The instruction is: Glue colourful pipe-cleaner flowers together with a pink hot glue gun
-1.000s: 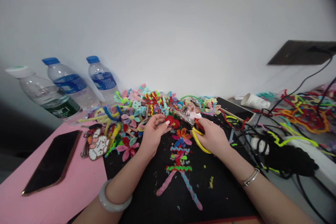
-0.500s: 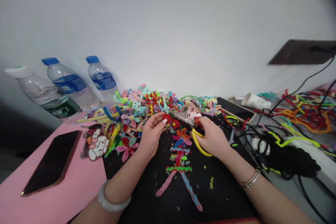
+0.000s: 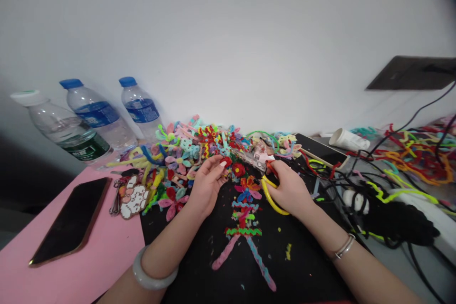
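Left hand pinches a red coil; right hand grips yellow scissors.

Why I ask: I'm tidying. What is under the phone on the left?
The phone lies flat on a pink sheet that shows around it. Anything directly beneath is covered.

1. Taking the pipe-cleaner figure as the dial's centre, it lies flat on a mat on the bench.
2. At 11 o'clock the left hand rests on the mat, pinching a coil. At 1 o'clock the right hand grips scissors.
3. At 12 o'clock, behind both hands, a heap of pipe-cleaner shapes lies against the wall.
4. At 9 o'clock a sheet lies beside the mat with a phone on it. A charm sits between phone and mat.
5. At 10 o'clock three bottles stand behind the sheet.
6. At 3 o'clock cables lie tangled. At 2 o'clock a tube lies on its side, with loose stems beyond it.
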Tool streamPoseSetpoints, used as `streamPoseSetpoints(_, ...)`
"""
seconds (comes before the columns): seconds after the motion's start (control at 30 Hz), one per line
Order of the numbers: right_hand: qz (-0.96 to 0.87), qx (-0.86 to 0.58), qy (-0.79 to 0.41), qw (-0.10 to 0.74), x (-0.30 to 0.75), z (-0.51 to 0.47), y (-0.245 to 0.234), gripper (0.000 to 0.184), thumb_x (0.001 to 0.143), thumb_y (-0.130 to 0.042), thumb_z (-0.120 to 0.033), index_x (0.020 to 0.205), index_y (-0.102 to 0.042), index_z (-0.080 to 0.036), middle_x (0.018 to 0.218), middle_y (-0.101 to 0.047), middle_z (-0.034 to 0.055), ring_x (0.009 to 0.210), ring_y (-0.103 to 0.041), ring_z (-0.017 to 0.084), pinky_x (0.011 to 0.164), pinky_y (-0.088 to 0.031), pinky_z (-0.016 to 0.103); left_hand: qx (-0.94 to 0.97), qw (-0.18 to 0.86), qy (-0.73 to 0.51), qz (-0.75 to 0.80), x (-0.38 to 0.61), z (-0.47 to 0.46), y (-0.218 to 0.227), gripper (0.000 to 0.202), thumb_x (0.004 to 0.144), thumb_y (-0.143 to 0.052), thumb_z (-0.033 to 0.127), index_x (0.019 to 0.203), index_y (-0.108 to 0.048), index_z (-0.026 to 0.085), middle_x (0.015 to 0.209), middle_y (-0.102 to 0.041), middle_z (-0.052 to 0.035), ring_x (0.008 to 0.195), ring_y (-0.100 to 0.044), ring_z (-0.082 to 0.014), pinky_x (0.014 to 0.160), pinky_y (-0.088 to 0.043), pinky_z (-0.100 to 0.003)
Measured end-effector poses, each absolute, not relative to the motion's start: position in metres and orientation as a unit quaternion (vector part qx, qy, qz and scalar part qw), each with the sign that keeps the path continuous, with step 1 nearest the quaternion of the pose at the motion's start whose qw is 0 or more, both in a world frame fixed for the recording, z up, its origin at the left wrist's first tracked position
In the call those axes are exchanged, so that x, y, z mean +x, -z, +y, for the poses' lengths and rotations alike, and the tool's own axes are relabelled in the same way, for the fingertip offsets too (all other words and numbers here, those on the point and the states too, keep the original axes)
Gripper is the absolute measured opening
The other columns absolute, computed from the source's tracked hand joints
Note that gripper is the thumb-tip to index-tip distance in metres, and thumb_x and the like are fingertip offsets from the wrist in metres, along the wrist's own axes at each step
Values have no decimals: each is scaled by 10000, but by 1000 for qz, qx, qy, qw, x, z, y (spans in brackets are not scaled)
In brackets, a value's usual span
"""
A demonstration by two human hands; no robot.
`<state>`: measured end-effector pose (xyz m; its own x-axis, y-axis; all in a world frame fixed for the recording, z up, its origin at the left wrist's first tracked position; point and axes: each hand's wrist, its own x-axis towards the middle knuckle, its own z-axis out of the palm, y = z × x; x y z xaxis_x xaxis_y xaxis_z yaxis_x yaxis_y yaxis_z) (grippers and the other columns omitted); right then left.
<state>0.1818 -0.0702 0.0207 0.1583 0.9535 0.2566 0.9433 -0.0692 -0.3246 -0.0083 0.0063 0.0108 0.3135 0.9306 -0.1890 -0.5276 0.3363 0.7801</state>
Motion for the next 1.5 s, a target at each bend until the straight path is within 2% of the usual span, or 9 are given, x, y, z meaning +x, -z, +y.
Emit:
streamPoseSetpoints(0.13,-647,-731,-8,214,182,-70,-21,162,731,-527,-318,819,-442,-212,827,-567,35,722,-527,185,593,-364,270,293,751,-499,319,-8,6,-10,244,637,-726,176,820,-566,188,718,-566,55,647,-544,-56,600,-404,-180)
streamPoseSetpoints(0.33,-664,-719,-30,202,180,-72,-20,149,744,-515,-325,813,-454,-208,796,-564,27,706,-515,177,601,-359,270,269,779,-478,304,-8,5,-15,334,659,-705,142,973,-598,189,749,-614,26,687,-583,-69,678,-455,-205)
streamPoseSetpoints(0.43,-666,-717,-45,200,179,-71,-19,142,745,-515,-336,764,-454,-208,736,-556,14,658,-500,164,581,-348,264,262,788,-463,308,-8,4,-16,298,657,-708,144,938,-614,176,750,-627,17,705,-603,-80,714,-473,-223)
streamPoseSetpoints(0.63,-674,-701,-63,224,179,-71,-19,127,743,-515,-308,726,-439,-207,706,-541,7,632,-480,153,570,-341,256,267,795,-446,312,-8,3,-15,312,630,-741,186,898,-584,205,739,-599,50,602,-571,-47,569,-446,-172)
streamPoseSetpoints(0.9,-700,-672,-105,219,170,-75,-27,150,728,-553,-268,706,-418,-206,689,-494,-8,612,-431,139,552,-325,250,264,801,-453,289,-7,2,-14,289,634,-731,120,871,-579,185,731,-603,32,679,-590,-73,678,-492,-218)
streamPoseSetpoints(1.5,-706,-660,-113,230,172,-75,-25,242,722,-579,-262,656,-353,-206,635,-422,-32,571,-368,117,529,-269,246,271,815,-440,261,-9,3,-13,268,665,-710,95,875,-564,171,735,-615,28,662,-602,-73,692,-509,-228)
